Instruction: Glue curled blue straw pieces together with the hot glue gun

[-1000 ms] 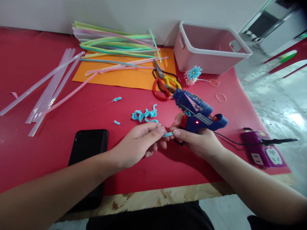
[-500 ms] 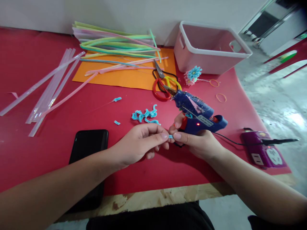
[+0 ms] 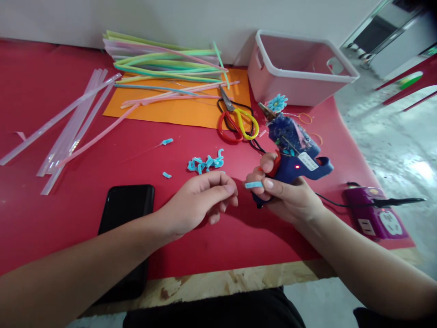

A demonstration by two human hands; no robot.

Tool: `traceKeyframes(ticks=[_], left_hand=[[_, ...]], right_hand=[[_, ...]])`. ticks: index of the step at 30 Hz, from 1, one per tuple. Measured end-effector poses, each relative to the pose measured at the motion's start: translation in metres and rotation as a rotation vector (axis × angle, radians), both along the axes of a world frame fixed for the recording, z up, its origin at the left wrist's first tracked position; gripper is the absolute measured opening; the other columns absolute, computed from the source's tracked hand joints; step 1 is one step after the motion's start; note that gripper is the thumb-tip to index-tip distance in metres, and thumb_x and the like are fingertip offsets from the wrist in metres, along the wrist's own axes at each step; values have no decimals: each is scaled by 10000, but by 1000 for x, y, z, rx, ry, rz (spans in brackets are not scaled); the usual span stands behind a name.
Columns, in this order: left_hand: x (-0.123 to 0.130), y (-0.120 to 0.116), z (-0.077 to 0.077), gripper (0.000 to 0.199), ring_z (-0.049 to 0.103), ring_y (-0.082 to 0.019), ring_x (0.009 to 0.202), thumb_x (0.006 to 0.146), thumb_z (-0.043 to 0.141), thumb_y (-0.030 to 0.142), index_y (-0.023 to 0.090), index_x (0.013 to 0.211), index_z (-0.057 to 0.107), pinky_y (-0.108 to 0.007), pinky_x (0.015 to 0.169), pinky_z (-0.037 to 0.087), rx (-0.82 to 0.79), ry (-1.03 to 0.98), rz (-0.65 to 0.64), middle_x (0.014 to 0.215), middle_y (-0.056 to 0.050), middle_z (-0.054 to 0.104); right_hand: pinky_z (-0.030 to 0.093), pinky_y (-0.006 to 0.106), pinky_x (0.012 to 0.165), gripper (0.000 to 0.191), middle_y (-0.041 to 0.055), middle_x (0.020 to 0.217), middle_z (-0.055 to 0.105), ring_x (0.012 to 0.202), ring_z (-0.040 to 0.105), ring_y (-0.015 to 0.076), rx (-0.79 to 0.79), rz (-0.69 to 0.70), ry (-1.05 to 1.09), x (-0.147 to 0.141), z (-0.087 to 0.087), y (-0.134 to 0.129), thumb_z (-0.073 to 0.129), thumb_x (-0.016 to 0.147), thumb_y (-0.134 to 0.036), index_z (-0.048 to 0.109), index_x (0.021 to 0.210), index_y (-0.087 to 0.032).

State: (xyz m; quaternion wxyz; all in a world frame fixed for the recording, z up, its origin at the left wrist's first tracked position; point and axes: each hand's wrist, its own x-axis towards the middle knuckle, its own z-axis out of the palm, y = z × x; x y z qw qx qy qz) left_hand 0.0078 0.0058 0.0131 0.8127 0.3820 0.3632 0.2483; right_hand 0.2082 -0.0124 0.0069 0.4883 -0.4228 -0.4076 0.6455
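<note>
My right hand (image 3: pixel 290 193) is wrapped round the handle of a blue hot glue gun (image 3: pixel 297 173), its small red light glowing. Between that hand's thumb and fingers a short piece of light-blue pipe cleaner (image 3: pixel 254 185) is pinched, its free end pointing left. My left hand (image 3: pixel 208 196) hovers just left of it, thumb against the forefinger, with nothing visible between them. Behind the left hand lies a small heap of curled blue pipe cleaner pieces (image 3: pixel 205 163). The gun's nozzle points up and left, close to a blue pipe cleaner flower (image 3: pixel 277 103).
Scissors (image 3: pixel 239 120) lie behind the hands. Pipe cleaners (image 3: pixel 164 59) rest on orange paper (image 3: pixel 170 111), glue sticks (image 3: pixel 75 123) at left. A phone (image 3: pixel 126 228) lies by my left forearm. A pink bin (image 3: pixel 297 84) stands behind; a purple power socket (image 3: pixel 375 214) is at right.
My hands have moved apart. The blue piece, earlier between both hands, is now in the right hand only. The glue gun has shifted right and tilted further upward.
</note>
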Motion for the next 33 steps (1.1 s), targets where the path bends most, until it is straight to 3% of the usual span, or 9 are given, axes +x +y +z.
traceKeyframes(ticks=[4,15,23,29,33], left_hand=[[0,-1,-2,176,477,-64,497,964,597,315,183,852,627,-159,415,380,120,49,-22,692,20,590],[-1,0,-4,175,475,-61,587,948,653,313,176,840,640,-115,419,422,103,-55,-104,809,9,630],[-3,1,-3,199,472,1,455,917,699,354,162,871,671,-136,416,363,119,2,-132,870,5,692],[-2,2,-2,175,476,-7,430,863,728,288,154,840,619,-160,417,336,92,59,-126,840,-3,696],[0,0,0,176,464,-26,441,873,695,314,168,837,605,-184,416,332,180,95,-99,813,11,667]], right_hand=[[386,241,489,455,-79,598,599,487,465,86,-49,2,-14,-1,1,0,903,673,-414,515,845,-251],[464,233,532,404,-52,643,680,541,608,105,-94,19,43,-4,-2,-5,909,696,-367,563,860,-237],[455,242,522,413,-58,643,669,542,600,106,-103,-5,-4,-1,-4,-5,906,696,-385,563,872,-238],[449,267,536,407,-45,678,671,556,584,112,-125,-34,-44,0,-5,-6,900,681,-378,570,872,-235],[435,288,586,367,-39,666,654,571,553,117,-123,-3,41,0,0,-5,844,680,-316,584,926,-234]])
